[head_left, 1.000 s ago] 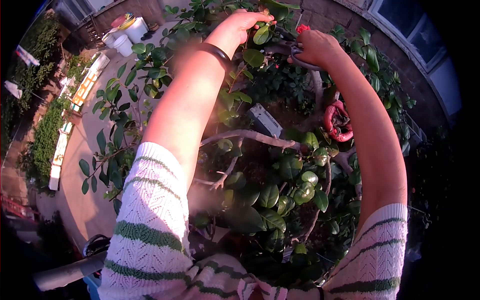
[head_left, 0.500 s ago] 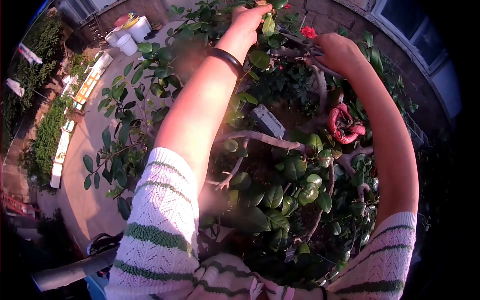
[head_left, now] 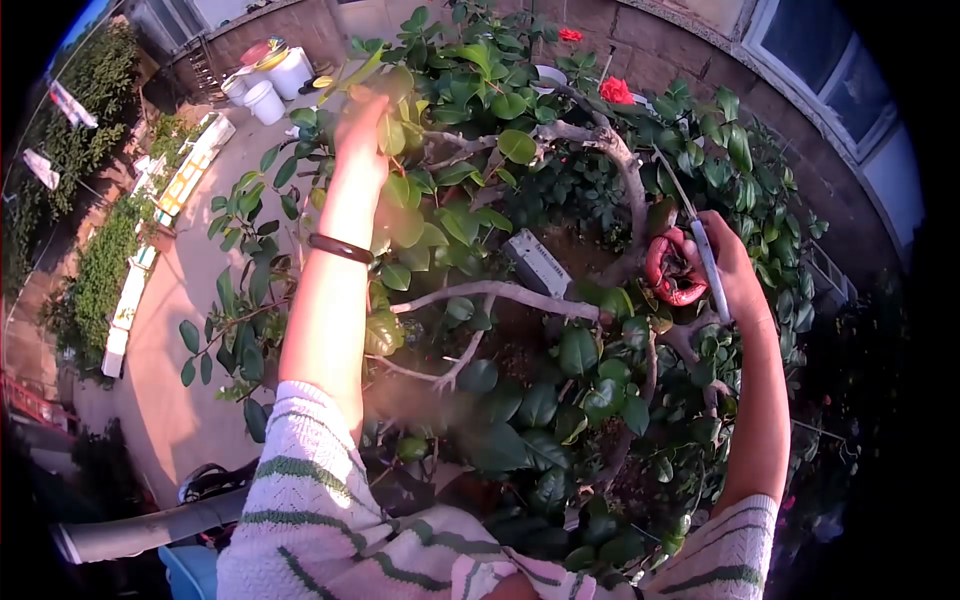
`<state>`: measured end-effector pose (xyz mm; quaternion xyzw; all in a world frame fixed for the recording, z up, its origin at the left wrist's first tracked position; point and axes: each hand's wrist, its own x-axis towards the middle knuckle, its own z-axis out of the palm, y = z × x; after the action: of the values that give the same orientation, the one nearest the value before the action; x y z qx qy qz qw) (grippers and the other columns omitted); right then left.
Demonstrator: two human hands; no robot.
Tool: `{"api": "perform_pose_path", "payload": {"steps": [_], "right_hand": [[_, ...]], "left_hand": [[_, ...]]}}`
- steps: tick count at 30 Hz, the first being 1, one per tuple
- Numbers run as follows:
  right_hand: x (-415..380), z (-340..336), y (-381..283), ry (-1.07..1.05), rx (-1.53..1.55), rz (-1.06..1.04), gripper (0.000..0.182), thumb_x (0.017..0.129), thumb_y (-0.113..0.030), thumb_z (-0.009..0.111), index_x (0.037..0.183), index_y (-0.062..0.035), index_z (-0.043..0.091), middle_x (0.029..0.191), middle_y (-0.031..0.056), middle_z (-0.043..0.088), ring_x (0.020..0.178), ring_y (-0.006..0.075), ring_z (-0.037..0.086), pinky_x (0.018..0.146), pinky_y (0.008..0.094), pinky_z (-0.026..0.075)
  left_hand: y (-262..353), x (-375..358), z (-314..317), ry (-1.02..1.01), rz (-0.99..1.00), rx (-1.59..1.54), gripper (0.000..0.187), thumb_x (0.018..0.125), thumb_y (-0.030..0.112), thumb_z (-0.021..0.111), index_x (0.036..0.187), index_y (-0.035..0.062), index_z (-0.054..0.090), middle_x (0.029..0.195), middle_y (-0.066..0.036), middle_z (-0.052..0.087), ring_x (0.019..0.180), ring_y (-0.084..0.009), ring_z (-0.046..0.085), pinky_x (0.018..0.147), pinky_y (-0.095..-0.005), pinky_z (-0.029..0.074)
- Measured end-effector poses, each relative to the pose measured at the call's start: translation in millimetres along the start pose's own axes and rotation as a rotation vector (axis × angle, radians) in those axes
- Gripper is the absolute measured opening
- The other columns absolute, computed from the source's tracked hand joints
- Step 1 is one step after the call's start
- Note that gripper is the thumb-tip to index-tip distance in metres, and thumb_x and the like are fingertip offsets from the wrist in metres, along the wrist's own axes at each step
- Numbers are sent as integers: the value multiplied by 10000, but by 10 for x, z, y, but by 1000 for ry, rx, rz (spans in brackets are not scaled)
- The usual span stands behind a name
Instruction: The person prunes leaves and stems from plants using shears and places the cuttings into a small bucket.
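Note:
My left hand [head_left: 362, 125] is at the upper left of the leafy bush, its fingers closed on a leafy sprig [head_left: 392, 130] with yellow-green leaves. A dark bracelet [head_left: 340, 248] circles that wrist. On the right, my right hand [head_left: 730, 265] is wrapped round scissors [head_left: 708, 262] with a pale handle, their blade pointing up and left. Just left of the scissors, a red ring-shaped bundle [head_left: 664, 268] hangs by the branches. A thick bare branch [head_left: 628, 175] curves above it, and a red flower [head_left: 615, 91] blooms higher up.
A thin branch [head_left: 500, 290] crosses the middle of the bush. Behind it lies a grey box-like block [head_left: 538, 263]. White buckets [head_left: 264, 102] stand at the upper left near a row of planters [head_left: 190, 165]. A brick wall [head_left: 670, 50] and a window [head_left: 820, 50] are behind.
My left hand has moved left and down, now with a leafy sprig. My right hand has moved down and right with the scissors, away from the upper branch. More of the upper bush shows.

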<state>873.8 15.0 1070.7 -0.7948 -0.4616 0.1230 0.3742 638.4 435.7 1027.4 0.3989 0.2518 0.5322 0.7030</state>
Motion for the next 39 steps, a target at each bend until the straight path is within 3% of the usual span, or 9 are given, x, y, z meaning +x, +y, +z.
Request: {"api": "perform_pose_path", "payload": {"steps": [7, 14, 21, 25, 27, 28, 29, 31, 39], "right_hand": [[8, 266, -73, -71, 2, 9, 408, 856, -294, 690, 1084, 8, 536, 850, 146, 622, 741, 225, 546, 741, 335, 466], [63, 368, -66, -64, -35, -67, 436, 856, -303, 702, 1097, 18, 533, 763, 85, 597, 659, 139, 531, 636, 303, 459], [-93, 254, -106, -137, 187, 53, 315, 892, -208, 674, 1064, 17, 537, 712, 31, 553, 597, 70, 474, 529, 251, 409], [11, 186, -243, -30, -126, -17, 421, 826, -274, 734, 1086, 9, 561, 783, 103, 626, 653, 161, 554, 657, 315, 476], [184, 129, -461, 62, -326, 20, 547, 767, -392, 758, 1126, -17, 589, 925, 173, 680, 857, 320, 659, 765, 386, 502], [306, 121, -541, 100, -384, 12, 574, 762, -436, 744, 1133, -23, 598, 945, 178, 680, 899, 334, 654, 786, 401, 503], [434, 127, -611, 135, -441, 3, 604, 757, -480, 730, 1140, -28, 608, 965, 184, 680, 941, 349, 650, 808, 415, 504], [689, 158, -693, 120, -564, -26, 630, 748, -521, 715, 1147, -43, 620, 989, 180, 680, 969, 347, 643, 832, 421, 502], [1237, 363, -571, 46, -785, -110, 600, 718, -549, 715, 1078, -71, 665, 984, 156, 685, 991, 318, 640, 847, 412, 508]], "left_hand": [[-372, -202, 748, -267, -475, 39, 295, 802, 110, 751, 1058, 69, 609, 966, -66, 653, 901, -225, 647, 789, -392, 534], [-482, 345, 1080, -612, -661, 23, 208, 874, 316, 672, 941, 120, 669, 734, 33, 579, 485, -64, 368, 510, -236, 332], [-495, 367, 1340, -575, -663, 263, 153, 822, 272, 708, 884, 133, 693, 644, 69, 502, 490, -54, 320, 478, -215, 277], [-508, 371, 1549, -459, -279, 612, 174, 794, 253, 735, 903, 125, 691, 812, 20, 650, 601, -82, 483, 471, -228, 304], [-438, 364, 1698, -468, -164, 715, 231, 773, 240, 750, 942, 95, 688, 877, -22, 680, 733, -129, 580, 519, -267, 378], [-343, 183, 1754, -501, -130, 668, 305, 752, 218, 765, 995, 55, 681, 892, -51, 683, 817, -164, 610, 649, -313, 443], [-491, 375, 1770, -630, 28, 679, 131, 784, 93, 688, 864, -9, 669, 717, -34, 628, 565, -138, 541, 517, -296, 429], [-513, 254, 1893, -639, 112, 603, 143, 761, 96, 678, 835, -27, 676, 721, -55, 641, 574, -155, 554, 527, -317, 432], [-594, 367, 1724, -502, -57, 448, 120, 844, 122, 658, 903, 19, 669, 745, -48, 646, 630, -149, 594, 559, -289, 454]]}}
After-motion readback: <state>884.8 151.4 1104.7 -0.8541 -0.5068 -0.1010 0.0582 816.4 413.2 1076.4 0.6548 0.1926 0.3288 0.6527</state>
